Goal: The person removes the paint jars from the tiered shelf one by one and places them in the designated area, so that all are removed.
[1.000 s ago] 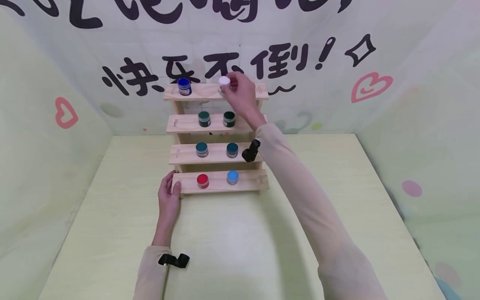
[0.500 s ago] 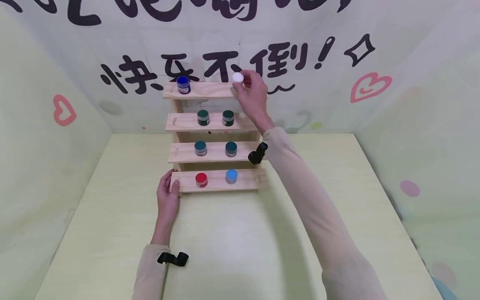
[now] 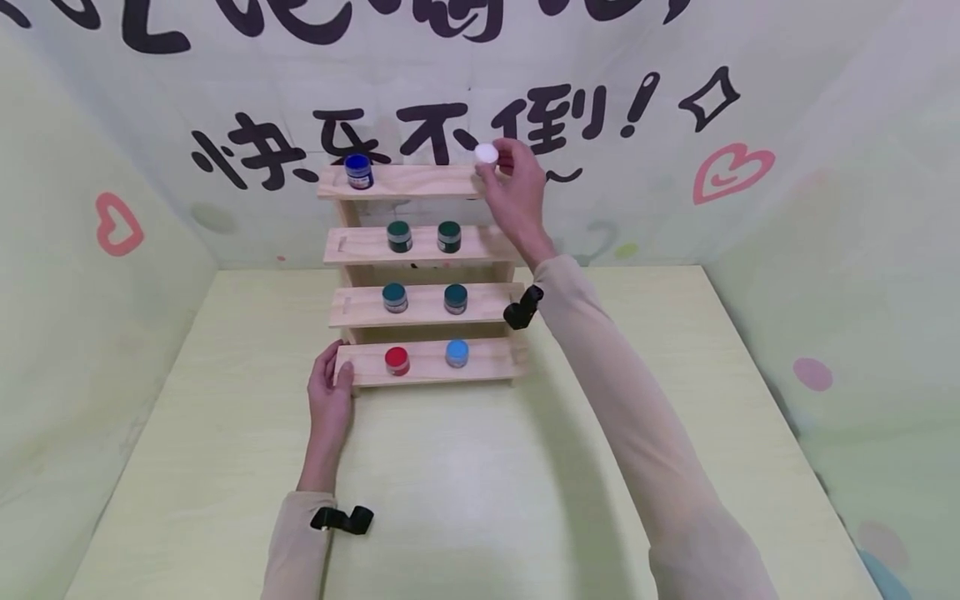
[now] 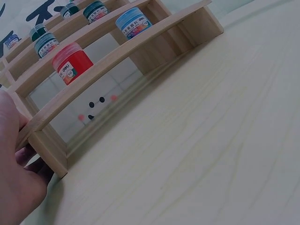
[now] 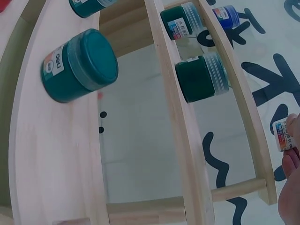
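Observation:
A four-tier wooden stand [image 3: 427,367] stands against the back wall. At its lowest tier's left end, my left hand [image 3: 330,404] grips the board, thumb in front. My right hand [image 3: 519,200] pinches a small white paint jar [image 3: 486,156] by the right part of the top tier. The label of that jar shows in the right wrist view; whether its base touches the board I cannot tell. A dark blue jar [image 3: 359,173] sits at the top left. Dark green jars [image 3: 449,237] stand on the second tier, teal jars [image 3: 455,299] on the third. The bottom tier bears a red jar [image 3: 397,362] and a light blue jar [image 3: 457,354].
The pale wooden tabletop [image 3: 450,483] extends in front of the stand and to both sides. A printed cloth backdrop [image 3: 630,192] with black lettering and pink hearts rises behind and at the sides.
My right hand has moved right along the top tier with the white paint jar. My left hand keeps its grip on the stand. The head view has shifted slightly.

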A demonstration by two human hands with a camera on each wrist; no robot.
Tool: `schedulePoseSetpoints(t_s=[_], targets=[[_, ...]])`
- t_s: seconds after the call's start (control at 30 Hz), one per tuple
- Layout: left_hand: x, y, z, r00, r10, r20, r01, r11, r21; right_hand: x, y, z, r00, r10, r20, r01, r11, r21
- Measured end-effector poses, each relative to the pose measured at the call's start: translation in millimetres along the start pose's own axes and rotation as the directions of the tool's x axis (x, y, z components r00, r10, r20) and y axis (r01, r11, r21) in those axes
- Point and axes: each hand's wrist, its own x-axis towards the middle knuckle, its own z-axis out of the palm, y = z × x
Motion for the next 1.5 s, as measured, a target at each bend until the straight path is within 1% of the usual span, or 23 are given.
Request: schedulePoseSetpoints(t_s=[0.17,0.23,0.43,0.63,0.87,1.07,1.37,1.5], targets=[[-0.8,0.9,-1.5,1.0,-0.006,-0.011,0.006,1.0,0.01,0.8,2.5,-5.5,1.0,0.011,-0.011,-0.011,1.0,-0.016],[-0.9,1.0,-2.1,1.0,-0.002,-0.014,0.002,1.0,0.002,1.3,3.7,-7.5,1.0,0.015,-0.017,-0.015,1.0,-0.021],[-0.2,0.0,-3.7,1.0,0.01,-0.011,-0.01,1.0,-0.007,1.7,8.0,-14.9,0.999,0.021,-0.041,-0.021,1.0,0.0],[0.2,-0.5,-3.6,1.0,0.002,-0.017,-0.002,1.0,0.0,0.4,12.4,-22.1,0.998,-0.014,-0.064,0.012,0.999,-0.031],[-0.9,-0.4,-3.3,1.0,0.004,-0.015,-0.004,1.0,-0.005,-1.3,19.1,-28.1,0.993,-0.034,-0.111,0.034,0.999,-0.006],[-0.7,-1.3,-2.6,1.0,0.012,-0.016,-0.012,1.0,0.003,-1.7,29.5,-34.0,0.986,-0.063,-0.157,0.062,0.998,-0.015],[-0.4,-2.0,-1.0,1.0,0.019,-0.013,-0.019,1.0,-0.002,-2.5,41.9,-50.4,0.984,-0.024,-0.178,0.02,0.999,-0.026],[0.0,-1.8,0.1,1.0,0.013,-0.012,-0.013,1.0,-0.004,-3.8,48.7,-55.8,0.983,-0.013,-0.184,0.012,1.0,-0.009]])
